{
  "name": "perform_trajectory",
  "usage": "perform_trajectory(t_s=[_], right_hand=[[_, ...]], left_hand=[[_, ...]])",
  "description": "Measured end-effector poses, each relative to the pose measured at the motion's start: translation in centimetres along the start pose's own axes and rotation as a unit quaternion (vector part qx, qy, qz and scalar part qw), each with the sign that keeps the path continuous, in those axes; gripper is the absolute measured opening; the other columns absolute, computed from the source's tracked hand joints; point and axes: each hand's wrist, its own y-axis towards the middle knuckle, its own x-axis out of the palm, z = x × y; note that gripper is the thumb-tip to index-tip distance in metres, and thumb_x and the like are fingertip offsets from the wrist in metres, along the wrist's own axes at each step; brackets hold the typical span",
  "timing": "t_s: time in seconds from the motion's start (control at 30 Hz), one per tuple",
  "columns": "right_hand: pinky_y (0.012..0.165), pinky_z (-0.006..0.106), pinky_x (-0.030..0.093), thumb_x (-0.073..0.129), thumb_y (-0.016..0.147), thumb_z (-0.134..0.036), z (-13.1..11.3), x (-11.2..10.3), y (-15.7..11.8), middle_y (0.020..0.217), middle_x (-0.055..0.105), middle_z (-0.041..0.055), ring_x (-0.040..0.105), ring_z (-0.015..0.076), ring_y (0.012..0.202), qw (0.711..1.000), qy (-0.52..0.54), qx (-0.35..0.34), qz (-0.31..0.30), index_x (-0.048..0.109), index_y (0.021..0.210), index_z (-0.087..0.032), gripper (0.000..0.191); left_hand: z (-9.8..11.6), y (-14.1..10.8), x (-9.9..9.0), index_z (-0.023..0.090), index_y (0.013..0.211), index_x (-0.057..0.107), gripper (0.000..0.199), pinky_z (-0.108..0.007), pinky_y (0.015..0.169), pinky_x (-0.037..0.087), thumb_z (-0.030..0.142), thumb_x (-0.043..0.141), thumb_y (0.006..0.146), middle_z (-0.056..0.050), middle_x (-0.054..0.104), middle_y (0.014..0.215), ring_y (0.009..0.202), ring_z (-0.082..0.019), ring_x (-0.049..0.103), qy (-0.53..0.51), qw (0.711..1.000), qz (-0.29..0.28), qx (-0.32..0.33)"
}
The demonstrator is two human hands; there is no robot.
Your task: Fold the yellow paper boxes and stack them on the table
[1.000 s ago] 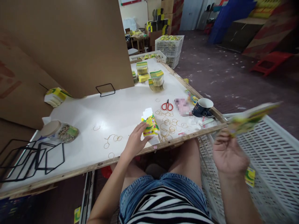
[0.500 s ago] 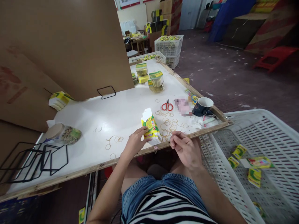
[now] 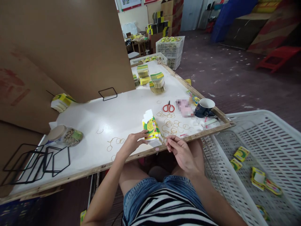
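A small stack of yellow-and-green cartons (image 3: 150, 126) with white flaps lies near the table's front edge. My left hand (image 3: 133, 143) grips its left side, fingers on top and thumb lower down. Just right of the stack, my right hand (image 3: 182, 152) hovers over the table edge with fingertips pinched together; whatever is in them is too small to make out. Several loose rubber bands (image 3: 172, 124) are scattered beyond it. Red-handled scissors (image 3: 168, 107) lie farther back. In the white plastic basket (image 3: 225, 138) to my right are several yellow-and-green packets (image 3: 241, 153).
A dark mug (image 3: 202, 108) stands at the table's right edge beside a blurred pink item (image 3: 185, 107). Bundled cartons (image 3: 157, 82) are stacked at the back. On the left are a lidded jar (image 3: 70, 136), black wire frames (image 3: 56, 161) and a large cardboard panel (image 3: 70, 47).
My right hand has moved left, closer to the carton stack. In the basket, a packet has dropped lower and now rests beside another. My left hand has shifted slightly toward the stack's left edge.
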Motion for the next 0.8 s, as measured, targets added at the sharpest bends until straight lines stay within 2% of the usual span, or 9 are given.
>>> perform_trajectory(t_s=[0.07,0.17,0.3,0.43,0.53,0.63,0.7,0.73,0.8], right_hand=[[0.051,0.024,0.036,0.082,0.064,-0.042,0.0,0.3,-0.1,0.065,0.061,-0.0004,0.045,0.0101,0.055,1.0,-0.004,0.002,-0.006,0.067,0.078,-0.018,0.032],[0.05,0.024,0.036,0.081,0.064,-0.045,0.0,0.7,-0.3,0.065,0.062,0.0006,0.045,0.0105,0.055,1.0,-0.021,0.001,-0.012,0.068,0.077,-0.018,0.033],[0.048,0.024,0.033,0.072,0.072,-0.057,-0.1,1.2,-0.7,0.065,0.064,0.003,0.047,0.0111,0.054,0.999,-0.036,0.006,-0.036,0.07,0.08,-0.016,0.041],[0.045,0.024,0.031,0.071,0.074,-0.057,-0.4,1.5,-0.8,0.053,0.055,-0.0017,0.042,0.0096,0.048,0.998,-0.042,-0.014,-0.046,0.065,0.07,-0.017,0.04],[0.044,0.022,0.032,0.08,0.066,-0.049,-0.7,1.6,-0.8,0.052,0.053,-0.0042,0.04,0.0081,0.046,0.998,-0.06,-0.028,0.001,0.068,0.077,-0.017,0.036],[0.048,0.024,0.04,0.081,0.063,-0.047,-0.6,1.7,-0.9,0.058,0.06,-0.0024,0.047,0.0095,0.05,0.996,-0.078,-0.035,0.019,0.07,0.081,-0.018,0.036],[0.059,0.027,0.049,0.081,0.065,-0.046,-0.3,1.8,-1.0,0.068,0.067,0.0004,0.056,0.0125,0.059,0.995,-0.091,-0.038,0.007,0.072,0.081,-0.019,0.033],[0.065,0.029,0.051,0.081,0.065,-0.045,-0.1,1.9,-1.1,0.074,0.07,0.0018,0.06,0.0143,0.065,0.995,-0.098,-0.037,-0.002,0.072,0.081,-0.019,0.032],[0.075,0.032,0.053,0.08,0.067,-0.043,0.5,2.0,-1.3,0.082,0.073,0.0038,0.064,0.0169,0.076,0.994,-0.105,-0.031,-0.024,0.073,0.083,-0.019,0.03]], left_hand=[[0.0,0.1,-0.1,0.023,0.103,0.075,0.022,-0.041,0.1,0.052,0.026,0.064,0.085,-0.005,0.07,0.118,0.116,-0.026,0.063,-0.01,1.0,0.014,0.018],[0.3,-0.3,0.4,0.023,0.1,0.076,0.02,-0.039,0.093,0.058,0.024,0.058,0.089,-0.005,0.075,0.106,0.104,-0.023,0.07,-0.003,0.994,0.099,0.052],[1.9,-2.5,1.9,0.021,0.109,0.072,0.027,-0.041,0.099,0.055,0.017,0.05,0.094,-0.008,0.07,0.119,0.113,-0.022,0.066,0.037,0.967,0.235,0.091],[4.0,-5.0,3.0,0.02,0.121,0.065,0.033,-0.044,0.098,0.057,0.01,0.054,0.091,-0.009,0.067,0.125,0.121,-0.025,0.06,0.065,0.948,0.202,0.239],[5.3,-5.8,3.4,0.021,0.126,0.062,0.042,-0.044,0.094,0.059,0.005,0.057,0.087,-0.009,0.069,0.122,0.121,-0.026,0.06,0.07,0.94,0.182,0.279],[6.1,-5.8,3.7,0.027,0.129,0.059,0.049,-0.046,0.101,0.053,0.007,0.063,0.084,-0.008,0.065,0.13,0.127,-0.027,0.055,0.007,0.932,0.268,0.245],[6.4,-5.6,3.7,0.03,0.134,0.053,0.052,-0.048,0.108,0.046,0.019,0.066,0.085,-0.009,0.055,0.141,0.133,-0.029,0.049,-0.112,0.916,0.348,0.166],[6.5,-5.5,3.6,0.03,0.137,0.05,0.053,-0.048,0.109,0.045,0.027,0.066,0.086,-0.01,0.052,0.144,0.133,-0.029,0.048,-0.185,0.906,0.363,0.114],[6.5,-5.2,3.4,0.026,0.136,0.051,0.056,-0.046,0.104,0.049,0.043,0.065,0.085,-0.013,0.055,0.141,0.128,-0.031,0.054,-0.33,0.891,0.312,0.015]])
